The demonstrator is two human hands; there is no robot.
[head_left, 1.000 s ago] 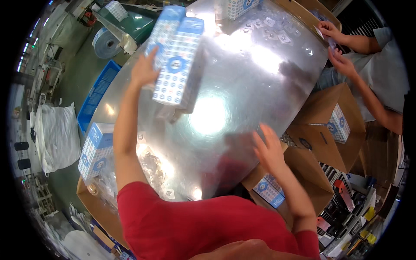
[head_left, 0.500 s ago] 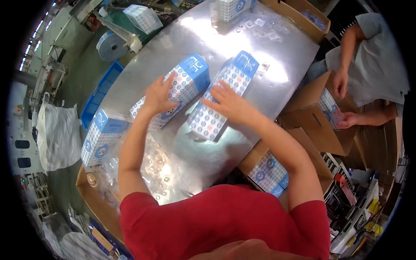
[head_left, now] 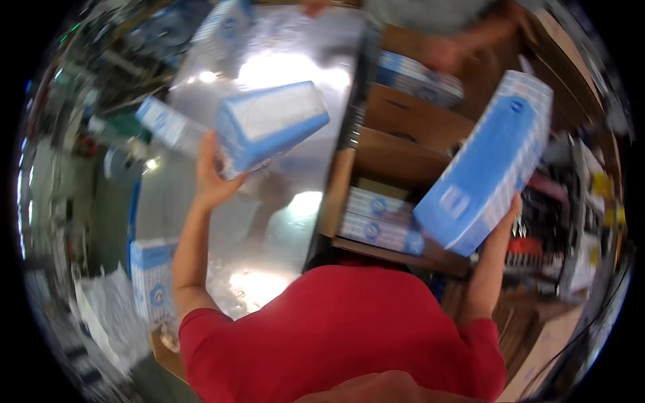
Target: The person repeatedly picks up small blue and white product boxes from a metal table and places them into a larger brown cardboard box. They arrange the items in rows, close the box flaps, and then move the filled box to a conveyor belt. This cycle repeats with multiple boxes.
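The right hand [head_left: 504,232], its fingers mostly hidden, holds a long blue box [head_left: 490,168] slanting from lower left to upper right, its lower end overlapping the open carton's [head_left: 339,195] right side in view. The left hand [head_left: 218,188], farther from that carton, holds a white-and-blue box [head_left: 272,124] above the counter [head_left: 282,235], thumb and fingers spread wide at its left end.

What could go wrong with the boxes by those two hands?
The right hand holds the long blue box near one end, so the far end might tip and slip free.

That box is tilted near the open carton, so it could bump a flap and get dented.

The left hand touches the blue-and-white box at one end. Blur hides how firm the grip is, so that box might drop onto the metal table.
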